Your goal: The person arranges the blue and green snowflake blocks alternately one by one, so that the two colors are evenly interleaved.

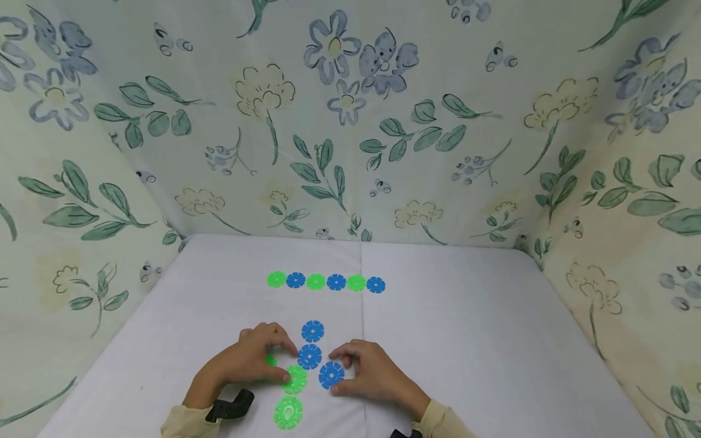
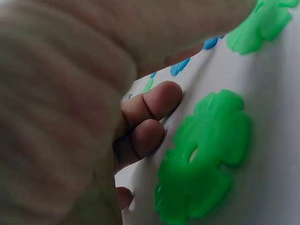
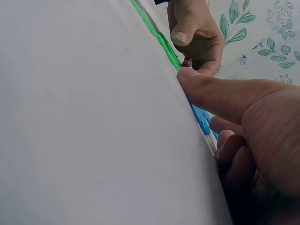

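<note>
In the head view my right hand [image 1: 378,377] holds a blue snowflake disc [image 1: 331,375] by its edge, thumb at the lower rim and forefinger at the upper. My left hand [image 1: 252,356] arches low over the cloth, its thumb tip on a green snowflake disc [image 1: 296,379]. The left forefinger reaches the edge of another blue disc [image 1: 309,356]. Partly hidden beneath that hand lies one more green disc [image 1: 271,360], seen large in the left wrist view. Above the hands is a blue disc [image 1: 313,331]; a green disc [image 1: 288,413] lies below them.
Farther back, a straight row of alternating green and blue discs [image 1: 316,281] lies on the white tablecloth [image 1: 465,322]. A seam runs down the cloth just right of the discs. Floral curtains [image 1: 350,170] enclose the table at the back and sides.
</note>
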{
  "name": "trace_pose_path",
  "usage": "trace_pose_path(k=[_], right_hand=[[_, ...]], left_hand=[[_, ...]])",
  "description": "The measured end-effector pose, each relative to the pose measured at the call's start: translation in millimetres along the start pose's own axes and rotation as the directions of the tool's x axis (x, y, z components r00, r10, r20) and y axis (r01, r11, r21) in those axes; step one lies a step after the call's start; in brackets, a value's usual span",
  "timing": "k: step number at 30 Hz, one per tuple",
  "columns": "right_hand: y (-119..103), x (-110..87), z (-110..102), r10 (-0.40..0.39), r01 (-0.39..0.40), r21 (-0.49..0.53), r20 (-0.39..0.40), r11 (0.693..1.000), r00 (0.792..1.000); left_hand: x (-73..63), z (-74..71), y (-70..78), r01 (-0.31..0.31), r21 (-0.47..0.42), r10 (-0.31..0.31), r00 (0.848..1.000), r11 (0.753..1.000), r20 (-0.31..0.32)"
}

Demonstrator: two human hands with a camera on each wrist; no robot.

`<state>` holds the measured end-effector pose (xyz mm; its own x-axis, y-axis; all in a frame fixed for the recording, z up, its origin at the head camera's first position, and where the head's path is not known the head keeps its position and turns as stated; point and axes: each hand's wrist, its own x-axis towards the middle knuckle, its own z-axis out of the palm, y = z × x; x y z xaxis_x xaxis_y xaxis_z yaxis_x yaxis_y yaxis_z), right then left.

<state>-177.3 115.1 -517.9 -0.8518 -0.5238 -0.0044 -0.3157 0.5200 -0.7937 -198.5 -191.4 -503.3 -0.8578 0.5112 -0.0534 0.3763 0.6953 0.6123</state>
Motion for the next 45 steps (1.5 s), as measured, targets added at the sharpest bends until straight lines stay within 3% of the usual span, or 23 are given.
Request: trace_pose_path(k=[11,20,36,45], right_hand=[[2.0,1.8,2.2,-0.031,0.028,-0.085,-0.029,0.996,0.999],[0.8,1.0,2.4,0.001,-0.003,-0.079,-0.018,0.997,1.000],[1.7,1.3,1.0,0.019,-0.019,-0.061,-0.009,0.998,1.000],[1.6,1.3,-0.6,0.002,-0.003,-0.046,-0.012,0.999,1.000]], left_hand=[[1.6,5.6,2.6,0.021,0.047,-0.020,1.000,0.999,-0.005],[0.0,9.5,6.0,0.038,0.056,-0.038,0.999,0.998,-0.002],[0.0,7.2,8.3,0.016,0.064,-0.017,1.000,0.998,0.008],[-3.0,4.1,8.3,-0.003,0.062,-0.001,0.998,0.998,0.058]])
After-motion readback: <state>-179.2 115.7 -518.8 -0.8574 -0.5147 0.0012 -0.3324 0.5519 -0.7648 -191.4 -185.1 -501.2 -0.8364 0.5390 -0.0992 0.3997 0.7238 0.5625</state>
